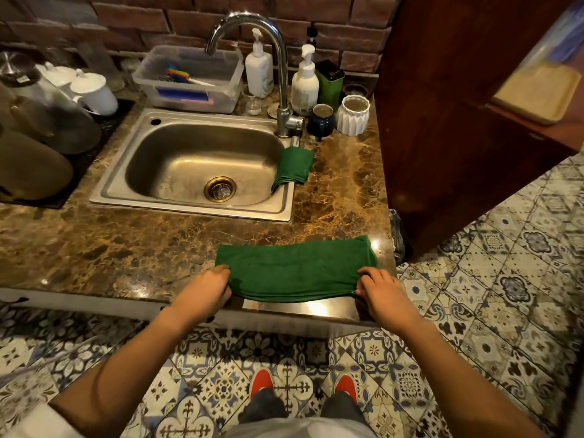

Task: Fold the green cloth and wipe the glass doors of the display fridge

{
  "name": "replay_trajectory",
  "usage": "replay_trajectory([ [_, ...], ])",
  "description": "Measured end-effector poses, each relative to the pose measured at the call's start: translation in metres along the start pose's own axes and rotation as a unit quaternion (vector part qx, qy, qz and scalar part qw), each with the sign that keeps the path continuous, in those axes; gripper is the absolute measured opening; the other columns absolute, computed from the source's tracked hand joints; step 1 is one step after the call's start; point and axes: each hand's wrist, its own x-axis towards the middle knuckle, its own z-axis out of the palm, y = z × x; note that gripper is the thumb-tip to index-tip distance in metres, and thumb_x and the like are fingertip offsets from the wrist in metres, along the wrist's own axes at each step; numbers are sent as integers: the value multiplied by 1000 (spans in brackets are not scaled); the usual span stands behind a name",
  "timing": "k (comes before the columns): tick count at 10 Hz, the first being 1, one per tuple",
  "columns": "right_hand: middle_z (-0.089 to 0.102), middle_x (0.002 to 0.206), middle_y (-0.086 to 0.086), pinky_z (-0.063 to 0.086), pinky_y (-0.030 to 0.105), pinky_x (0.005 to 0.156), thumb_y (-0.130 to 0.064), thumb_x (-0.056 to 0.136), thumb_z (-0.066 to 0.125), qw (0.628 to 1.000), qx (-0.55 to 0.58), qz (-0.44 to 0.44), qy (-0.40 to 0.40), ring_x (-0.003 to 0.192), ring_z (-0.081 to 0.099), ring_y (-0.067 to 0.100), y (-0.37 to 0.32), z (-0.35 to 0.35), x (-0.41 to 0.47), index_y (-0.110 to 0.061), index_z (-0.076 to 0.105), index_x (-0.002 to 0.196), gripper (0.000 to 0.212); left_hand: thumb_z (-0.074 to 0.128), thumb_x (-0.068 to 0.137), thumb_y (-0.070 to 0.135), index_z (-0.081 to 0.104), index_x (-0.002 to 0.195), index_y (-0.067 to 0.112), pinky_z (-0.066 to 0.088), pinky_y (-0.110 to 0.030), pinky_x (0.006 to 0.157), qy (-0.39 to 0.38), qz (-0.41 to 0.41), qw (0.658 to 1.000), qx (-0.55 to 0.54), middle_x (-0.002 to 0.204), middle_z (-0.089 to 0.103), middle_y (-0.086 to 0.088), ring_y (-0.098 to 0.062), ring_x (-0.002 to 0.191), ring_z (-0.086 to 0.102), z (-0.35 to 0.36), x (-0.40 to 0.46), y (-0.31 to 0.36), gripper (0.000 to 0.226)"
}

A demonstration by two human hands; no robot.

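Note:
A green cloth (295,268) lies folded into a long strip on the marble counter (126,251), near its front edge. My left hand (207,290) pinches the strip's near left corner. At the near right corner, my right hand (384,292) grips the layered edge. A second green cloth (294,167), folded small, rests on the sink's right rim. No display fridge is in view.
A steel sink (196,169) with a tall tap (281,74) sits behind the cloth. Soap bottles (305,80), cups and a plastic tub (189,79) line the brick wall. Dishes stand at left. A dark wooden cabinet (442,105) rises at right above patterned floor tiles.

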Motion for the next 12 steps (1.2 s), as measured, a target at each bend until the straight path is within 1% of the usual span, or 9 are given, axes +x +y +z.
replay_trajectory([
  [1, 42, 142, 1, 36, 42, 108, -23, 101, 50, 999, 44, 5, 13, 128, 39, 21, 0, -2, 1, -19, 52, 116, 15, 56, 94, 18, 56, 97, 19, 48, -35, 70, 30, 13, 999, -44, 96, 62, 0, -20, 88, 61, -6, -4, -8, 4],
  [2, 42, 138, -1, 35, 42, 107, -35, 101, 48, 1000, 11, -22, -11, 129, 37, 22, 4, -3, -3, -24, 53, 112, 16, 57, 94, 21, 59, 101, 22, 49, -33, 72, 10, 54, 998, 4, 101, 58, 2, -19, 94, 58, -5, -7, -14, 7],
  [4, 43, 140, 5, 30, 47, 109, -56, 97, 37, 999, -25, -2, 19, 132, 34, 26, -15, -14, 15, -25, 54, 119, 41, 51, 93, 46, 51, 131, 25, 44, -43, 102, -17, 9, 998, 52, 130, 49, -3, -25, 125, 46, -2, 9, 3, 43],
  [5, 13, 164, 9, 14, 50, 120, -56, 102, 31, 999, 4, 25, 33, 151, 7, 30, -40, -10, 38, -26, 27, 152, 59, 40, 100, 52, 23, 154, 27, 15, -51, 121, 23, -2, 999, 22, 161, 20, -10, -29, 150, 13, 6, 26, 22, 62],
  [6, -19, 164, 5, -4, 48, 120, -66, 98, 16, 999, 3, 25, -25, 148, -23, 26, -56, 3, 53, -40, -13, 153, 67, 23, 98, 65, -7, 156, 37, -3, -52, 121, -30, -13, 999, -1, 165, -13, -4, -26, 151, -16, 25, 35, 31, 70],
  [7, -29, 161, 2, -11, 46, 119, -75, 89, -1, 997, -15, 49, -58, 146, -30, 24, -48, 15, 50, -46, -28, 144, 68, -2, 85, 78, -21, 150, 42, -8, -52, 121, -50, -29, 998, 25, 161, -28, -1, -24, 146, -29, 44, 32, 15, 77],
  [9, -30, 159, 12, -6, 50, 122, -76, 87, 0, 984, 12, 153, -85, 146, -29, 29, -50, 13, 42, -36, -29, 146, 77, -13, 77, 84, -36, 136, 53, -17, -56, 116, -59, -29, 997, 32, 158, -34, 3, -21, 136, -43, 45, 33, -2, 71],
  [10, -27, 161, 10, -8, 59, 117, -76, 92, 10, 974, 28, 183, -128, 148, -26, 30, -62, -3, 49, -34, -16, 154, 80, -11, 76, 84, -23, 148, 46, -21, -60, 112, -54, -35, 996, 59, 163, -21, -2, -24, 147, -28, 32, 35, -2, 83],
  [12, -13, 164, 13, -3, 62, 118, -66, 98, 19, 991, -16, 134, -18, 150, -18, 32, -93, -52, 77, -27, -6, 157, 75, 15, 96, 67, 15, 158, 23, -5, -67, 116, 127, -62, 977, 159, 164, 7, -16, -35, 152, 0, -40, 54, 8, 76],
])
